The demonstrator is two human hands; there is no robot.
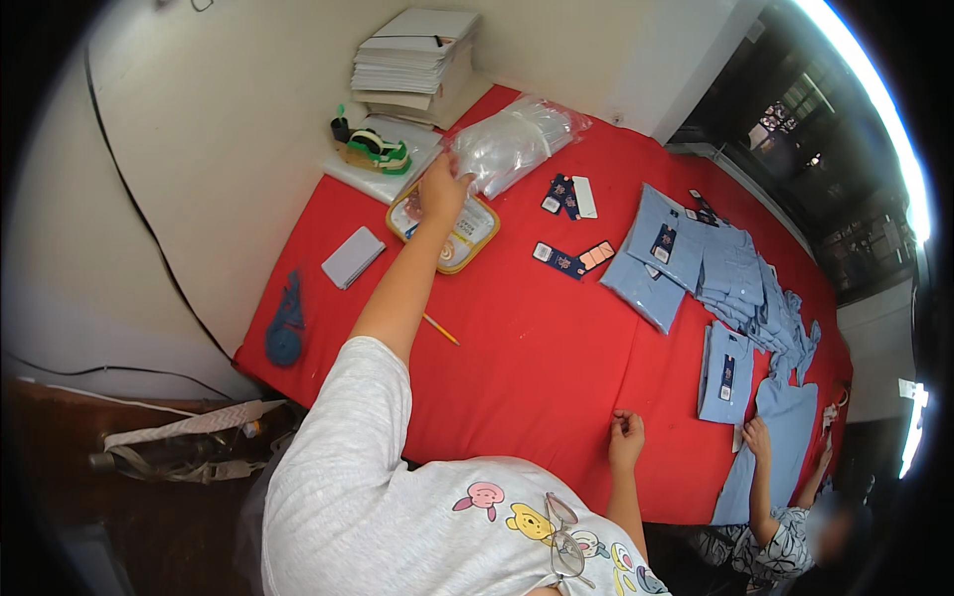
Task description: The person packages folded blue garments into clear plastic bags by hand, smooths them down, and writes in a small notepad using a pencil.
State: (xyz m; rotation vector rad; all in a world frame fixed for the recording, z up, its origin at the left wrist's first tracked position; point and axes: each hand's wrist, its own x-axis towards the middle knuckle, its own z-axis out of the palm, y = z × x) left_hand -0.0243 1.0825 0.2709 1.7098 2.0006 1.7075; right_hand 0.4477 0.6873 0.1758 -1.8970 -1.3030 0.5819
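Note:
My left arm stretches far across the red table, and my left hand [443, 191] is at the near left edge of a pile of clear plastic bags [512, 139]. Its thumb and fingers close on the edge of a bag. Under my wrist lies a yellow-rimmed case [482, 236] with small items in it, partly hidden by my arm. My right hand [626, 439] rests near the table's front edge, fingers curled inward; what they hold, if anything, is hidden. Beyond it lie navy tags [558, 260] with a peach piece, and more tags [559, 196] beside a white card.
Folded light-blue shirts [664, 238], some bagged, cover the right side. Another person's hand [757, 437] touches blue cloth [785, 422] there. At left are a green tape dispenser [383, 154], stacked white boards [412, 65], a white pad [353, 258], a pencil [441, 329] and blue fabric [285, 333].

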